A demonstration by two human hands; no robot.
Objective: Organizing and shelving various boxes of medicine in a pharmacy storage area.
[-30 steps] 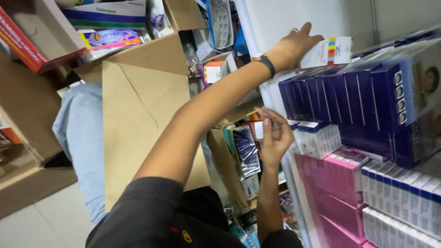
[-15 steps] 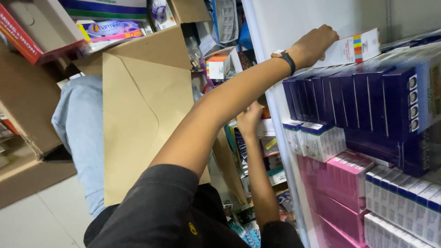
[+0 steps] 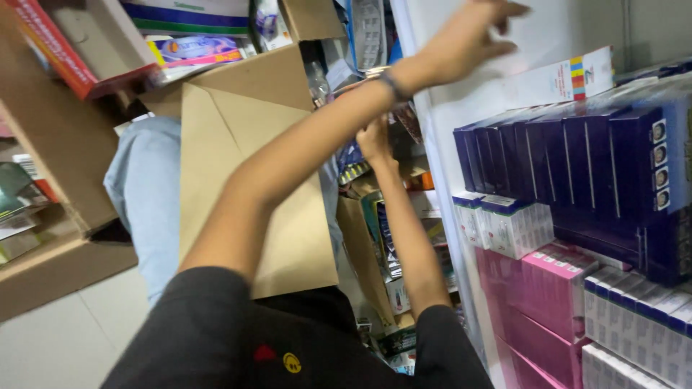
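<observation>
- Left hand (image 3: 465,39) lifted off the white box (image 3: 559,79) since the earlier frame; now above and left of it, fingers spread, holding nothing.
- Right hand (image 3: 375,140) raised higher than before, now crossing behind the left forearm, near the clutter in the brown carton (image 3: 360,238).
- Grip of the right hand: cannot tell, partly hidden.
- White box lying flat atop the navy boxes (image 3: 577,158), well apart from the right hand.

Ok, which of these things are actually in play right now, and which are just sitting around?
In play: left hand, open, by the white striped box; right hand, half hidden behind the left forearm.
Lying about: dark blue boxes, pink boxes, brown envelope, cardboard cartons.
</observation>
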